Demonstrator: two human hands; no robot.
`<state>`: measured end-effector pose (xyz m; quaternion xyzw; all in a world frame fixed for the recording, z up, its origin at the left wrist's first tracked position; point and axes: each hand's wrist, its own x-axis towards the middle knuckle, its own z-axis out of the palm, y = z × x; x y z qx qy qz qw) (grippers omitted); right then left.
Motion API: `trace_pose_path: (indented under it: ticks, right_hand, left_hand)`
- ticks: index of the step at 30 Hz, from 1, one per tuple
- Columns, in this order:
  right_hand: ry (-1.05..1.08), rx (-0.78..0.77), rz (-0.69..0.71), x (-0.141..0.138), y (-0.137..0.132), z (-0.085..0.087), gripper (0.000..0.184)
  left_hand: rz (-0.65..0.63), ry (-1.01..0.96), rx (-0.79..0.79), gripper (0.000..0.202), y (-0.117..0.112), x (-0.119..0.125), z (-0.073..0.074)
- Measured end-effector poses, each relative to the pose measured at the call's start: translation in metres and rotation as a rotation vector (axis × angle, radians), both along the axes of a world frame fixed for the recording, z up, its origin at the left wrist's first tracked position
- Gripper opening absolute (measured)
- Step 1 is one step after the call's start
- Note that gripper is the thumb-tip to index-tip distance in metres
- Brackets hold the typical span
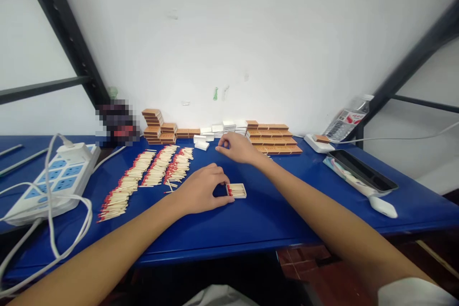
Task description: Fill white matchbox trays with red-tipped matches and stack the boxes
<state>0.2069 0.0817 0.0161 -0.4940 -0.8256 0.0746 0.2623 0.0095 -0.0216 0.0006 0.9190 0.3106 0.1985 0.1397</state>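
Note:
My left hand [201,190] rests on the blue table [251,222], its fingers curled round a small open tray of red-tipped matches [237,191]. My right hand [236,147] reaches further back, fingers pinched together near the white inner trays [218,130]; what it pinches, if anything, is too small to see. Rows of loose matches [150,172] lie to the left of my left hand. Stacks of brown matchboxes [274,138] line the wall behind my right hand, with more brown matchboxes [159,129] at the back left.
A white and blue power strip [57,177] with looping cables sits at the left. At the right lie a plastic bottle [346,123], a white adapter [317,142], a dark tray [362,169] and a white mouse [383,206]. Black shelf struts frame both sides.

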Motion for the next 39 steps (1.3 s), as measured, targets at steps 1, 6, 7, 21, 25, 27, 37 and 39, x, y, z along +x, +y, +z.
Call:
trace_pose_path:
  ticks: [1, 6, 7, 21, 25, 27, 37, 39]
  right_hand:
    - [0.004, 0.019, -0.026, -0.003, 0.011, -0.001, 0.013]
    - [0.026, 0.085, -0.105, -0.002, 0.034, -0.012, 0.011]
    - [0.021, 0.092, -0.108, 0.000, 0.033, -0.014, 0.011]
    - [0.033, 0.279, -0.463, 0.065, 0.046, -0.003, 0.015]
    - [0.050, 0.373, -0.585, 0.083, 0.045, 0.004, 0.014]
    - [0.002, 0.411, -0.510, 0.074, 0.041, 0.008, 0.015]
    - [-0.400, 0.210, 0.056, -0.076, 0.064, 0.037, 0.021]
    - [-0.464, 0.208, 0.026, -0.096, 0.077, 0.038, 0.028]
  left_hand:
    - [0.007, -0.002, 0.001, 0.022, 0.001, 0.000, 0.000]
    - [0.017, -0.036, 0.029, 0.022, 0.003, -0.001, -0.001]
    - [0.015, -0.042, 0.037, 0.022, 0.003, -0.001, -0.002]
    - [0.007, -0.047, 0.084, 0.022, 0.006, -0.004, -0.004]
    - [0.011, -0.043, 0.103, 0.020, 0.006, -0.004, -0.002]
    - [0.014, -0.037, 0.109, 0.021, 0.006, -0.003, -0.003]
    - [0.049, 0.016, 0.037, 0.025, 0.000, 0.003, -0.006]
    - [0.053, 0.016, 0.043, 0.025, 0.001, 0.002, -0.007]
